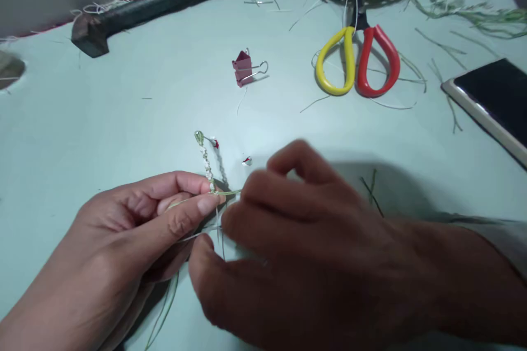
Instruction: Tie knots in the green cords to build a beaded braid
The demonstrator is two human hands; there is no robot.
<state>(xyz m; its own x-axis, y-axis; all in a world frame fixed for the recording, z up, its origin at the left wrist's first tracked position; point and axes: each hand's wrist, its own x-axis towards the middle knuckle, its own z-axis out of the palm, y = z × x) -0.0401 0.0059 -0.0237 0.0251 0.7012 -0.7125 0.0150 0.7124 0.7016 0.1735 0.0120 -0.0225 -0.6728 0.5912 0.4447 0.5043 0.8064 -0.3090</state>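
Pinched between thumb and forefinger, the left hand (135,225) had the braided cord (207,164) by its near end, the green-and-white length reaching out beyond the fingertips over the pale table (123,131)! And in close beside it was the right hand (288,230), fingers curled at the green threads (229,192); whether they gripped, you could not tell. Farther out lay the binder clip (242,68), with the scissors (349,60) to its right, yellow handle beside red!
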